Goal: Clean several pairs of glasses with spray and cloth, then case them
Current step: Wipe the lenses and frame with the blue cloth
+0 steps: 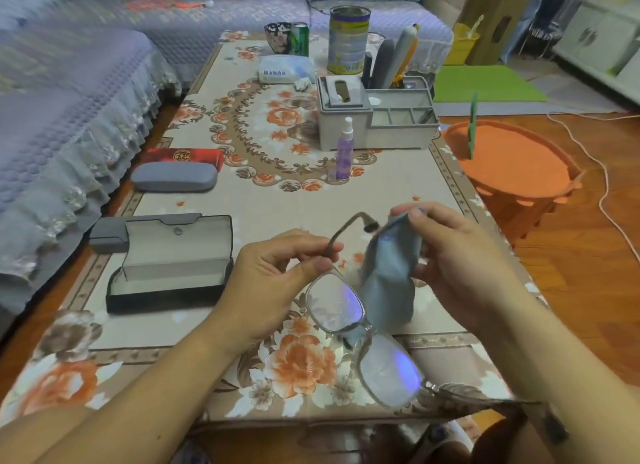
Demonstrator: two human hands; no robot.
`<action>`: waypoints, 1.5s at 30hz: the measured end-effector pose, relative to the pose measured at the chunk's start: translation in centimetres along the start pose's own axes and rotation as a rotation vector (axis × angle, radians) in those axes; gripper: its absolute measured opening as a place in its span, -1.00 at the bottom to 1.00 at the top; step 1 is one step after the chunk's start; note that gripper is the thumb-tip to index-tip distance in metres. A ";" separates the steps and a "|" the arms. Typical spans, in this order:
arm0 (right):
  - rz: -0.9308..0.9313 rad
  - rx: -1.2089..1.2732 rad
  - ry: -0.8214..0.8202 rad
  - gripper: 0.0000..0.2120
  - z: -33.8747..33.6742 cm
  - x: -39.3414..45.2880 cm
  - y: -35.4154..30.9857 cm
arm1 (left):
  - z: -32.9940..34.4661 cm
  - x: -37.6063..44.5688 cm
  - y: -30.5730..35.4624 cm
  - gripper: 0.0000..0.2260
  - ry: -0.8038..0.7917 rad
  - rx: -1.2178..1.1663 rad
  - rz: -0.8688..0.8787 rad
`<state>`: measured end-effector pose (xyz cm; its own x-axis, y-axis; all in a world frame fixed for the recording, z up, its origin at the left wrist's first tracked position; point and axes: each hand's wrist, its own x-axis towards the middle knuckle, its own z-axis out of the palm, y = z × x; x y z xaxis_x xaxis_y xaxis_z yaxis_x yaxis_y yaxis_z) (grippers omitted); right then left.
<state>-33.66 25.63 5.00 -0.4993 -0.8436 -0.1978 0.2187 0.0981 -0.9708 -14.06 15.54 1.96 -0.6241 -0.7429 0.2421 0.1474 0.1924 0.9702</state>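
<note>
- One pair of glasses (363, 339) held above the table's (277, 204) near edge, long axis running far-left to near-right.
- Left hand (277, 283) pinches its far-left corner.
- Right hand (460, 259) pinches one cloth (391, 273).
- Three cases: open black case (169, 276), grey case (173, 176), red case (183, 156).
- One spray bottle (344, 152).

glasses (360, 339): clear glossy plastic frame, lenses glossy with violet sheen. cloth (391, 273): soft matt blue fabric. bench (242, 200) cover: smooth printed floral sheet. open case (169, 266) at 9 o'clock: matt dark shell, grey lining. spray bottle (344, 152) at 12: translucent purple plastic.
</note>
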 end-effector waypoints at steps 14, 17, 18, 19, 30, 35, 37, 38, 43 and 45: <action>-0.056 -0.152 -0.308 -0.83 1.2 -1.1 1.1 | 0.6 -0.5 -0.6 -0.77 -0.009 0.084 0.085; -0.003 -0.322 -0.337 -0.87 1.8 -1.2 1.7 | 0.7 -0.6 -0.6 -0.73 -0.063 0.094 0.123; 0.034 -0.325 -0.358 -0.82 1.9 -1.3 1.7 | 0.6 -0.6 -0.6 -0.71 -0.070 0.106 0.131; 0.059 -0.325 -0.380 -0.78 1.9 -1.4 1.7 | 0.6 -0.6 -0.7 -0.71 -0.078 0.118 0.139; 0.074 -0.501 -0.515 -0.74 1.2 -2.2 0.9 | 0.2 -0.6 -0.4 -0.77 -0.178 0.336 0.225; 0.077 -0.458 -0.503 -0.52 2.9 -2.6 2.1 | 0.5 -0.8 -0.4 -0.83 -0.255 0.293 0.159; 0.091 -0.350 -0.531 -0.61 3.0 -2.6 2.2 | 0.2 -0.7 -0.5 -0.87 -0.243 0.208 0.122; 0.102 -0.299 -0.530 -0.66 2.9 -2.7 2.2 | 0.1 -0.6 -0.5 -0.87 -0.228 0.173 0.110; 0.122 -0.238 -0.543 -0.76 3.1 -2.8 2.5 | -0.2 -0.5 -0.7 -0.84 -0.222 0.115 0.103; 0.144 -0.205 -0.595 -0.86 2.9 -2.8 2.1 | -0.3 -0.5 -0.6 -0.85 -0.211 0.082 0.101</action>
<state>-29.36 26.70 3.89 0.0863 -0.9571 -0.2766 0.0551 0.2818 -0.9579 -13.66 15.59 1.22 -0.7569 -0.5688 0.3219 0.1594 0.3169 0.9350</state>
